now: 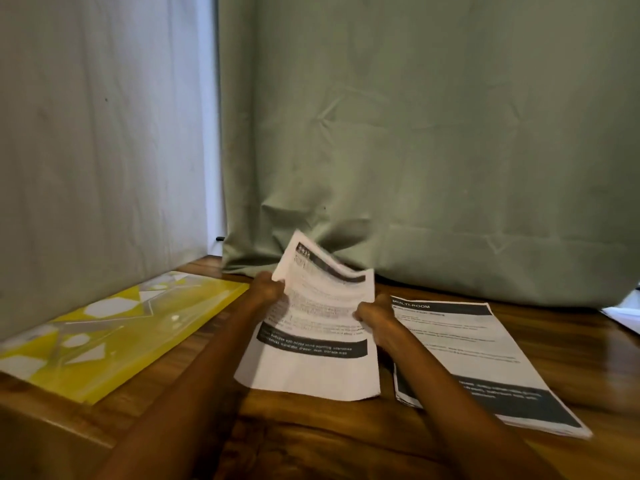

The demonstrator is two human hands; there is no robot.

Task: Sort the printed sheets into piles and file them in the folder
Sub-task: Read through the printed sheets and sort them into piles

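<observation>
Sheets (322, 306) between both grips

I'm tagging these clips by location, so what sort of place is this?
Probably a room at home, at a desk or table set against a window. The signs: a wooden tabletop, a green curtain hanging down to it, and a yellow plastic folder beside printed sheets.

Sheets (313, 327): white, black bands, centre of table, far end lifted and curled.
Pile (474, 355): flat, right of sheets, headed "MULTI-ROOM", near end dark-banded.
Folder (104, 327): yellow, translucent, white shapes, flat at left.
</observation>
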